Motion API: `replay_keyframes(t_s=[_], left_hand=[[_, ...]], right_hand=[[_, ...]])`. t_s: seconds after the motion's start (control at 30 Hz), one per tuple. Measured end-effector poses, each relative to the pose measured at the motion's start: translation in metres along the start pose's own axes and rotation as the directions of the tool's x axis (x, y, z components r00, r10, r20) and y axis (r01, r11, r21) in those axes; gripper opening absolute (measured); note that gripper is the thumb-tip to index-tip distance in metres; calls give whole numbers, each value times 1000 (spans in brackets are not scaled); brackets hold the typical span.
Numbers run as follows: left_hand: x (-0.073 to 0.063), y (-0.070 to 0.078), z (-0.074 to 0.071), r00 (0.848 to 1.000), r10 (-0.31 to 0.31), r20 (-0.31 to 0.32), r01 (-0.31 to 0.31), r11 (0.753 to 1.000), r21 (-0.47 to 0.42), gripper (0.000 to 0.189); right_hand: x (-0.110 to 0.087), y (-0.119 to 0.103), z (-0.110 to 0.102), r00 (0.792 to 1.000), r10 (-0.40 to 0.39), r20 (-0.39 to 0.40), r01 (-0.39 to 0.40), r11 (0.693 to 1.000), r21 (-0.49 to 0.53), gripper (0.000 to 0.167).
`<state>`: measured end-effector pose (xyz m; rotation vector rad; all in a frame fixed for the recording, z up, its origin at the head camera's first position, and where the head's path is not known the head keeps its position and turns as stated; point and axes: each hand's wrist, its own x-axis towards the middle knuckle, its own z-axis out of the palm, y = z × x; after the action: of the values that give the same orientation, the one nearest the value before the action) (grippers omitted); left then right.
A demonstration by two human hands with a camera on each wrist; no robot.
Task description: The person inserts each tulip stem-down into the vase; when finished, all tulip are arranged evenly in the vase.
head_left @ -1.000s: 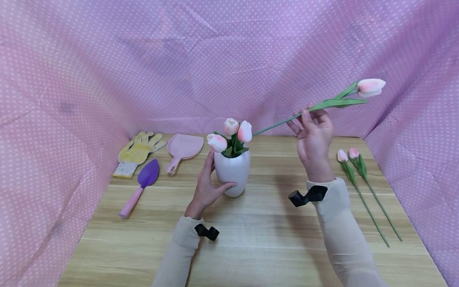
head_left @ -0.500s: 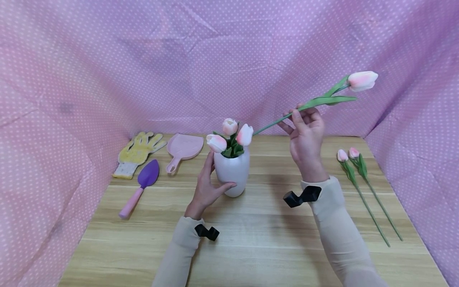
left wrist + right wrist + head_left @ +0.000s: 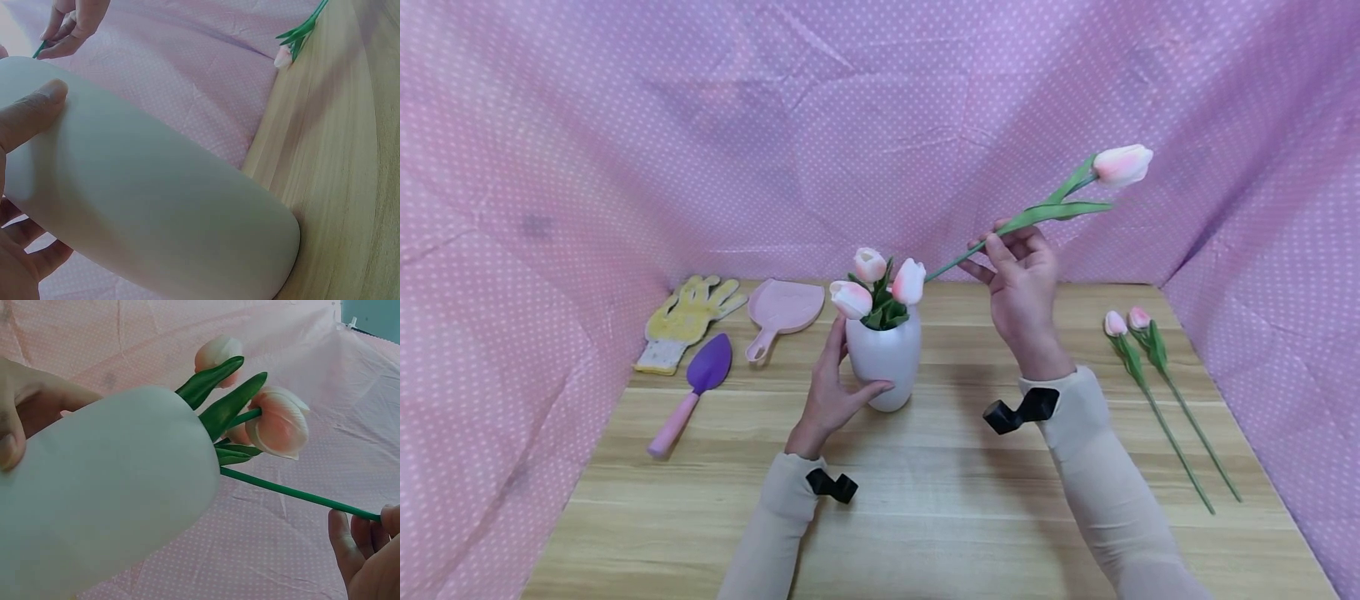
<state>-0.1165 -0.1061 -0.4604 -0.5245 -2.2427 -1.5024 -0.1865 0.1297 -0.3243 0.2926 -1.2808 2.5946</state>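
Head view: the left hand (image 3: 831,390) grips a white vase (image 3: 887,362) upright on the table (image 3: 925,525), three flowers (image 3: 909,282) inside, while the right hand (image 3: 1024,296) pinches another flower (image 3: 1037,214) by its slanting stem (image 3: 957,261). Right wrist view shows that stem meeting the vase's rim (image 3: 214,485); insertion seems barely begun, and probably calls for tipping it upright and lowering it.

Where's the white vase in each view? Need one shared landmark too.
Head: white vase near picture centre, upright on the table.
Left wrist: large, slanting from left edge to lower centre.
Right wrist: left half, mouth toward the right.
Shared landmark: the left hand, gripping it in all three.
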Motion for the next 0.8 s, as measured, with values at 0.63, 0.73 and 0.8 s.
replay_keyframes(t_s=[0.63,0.73,0.8], left_hand=[[0,-2,0,1000,17,-4,-16,1000,2,116],[0,-1,0,1000,10,-4,-10,1000,5,115],[1,-1,1,1000,3,-3,-3,1000,8,115]], right_hand=[[1,-4,0,998,-51,33,50,998,34,13],[-1,0,2,998,-55,36,54,998,33,14],[-2,3,2,997,-65,41,65,998,23,15]])
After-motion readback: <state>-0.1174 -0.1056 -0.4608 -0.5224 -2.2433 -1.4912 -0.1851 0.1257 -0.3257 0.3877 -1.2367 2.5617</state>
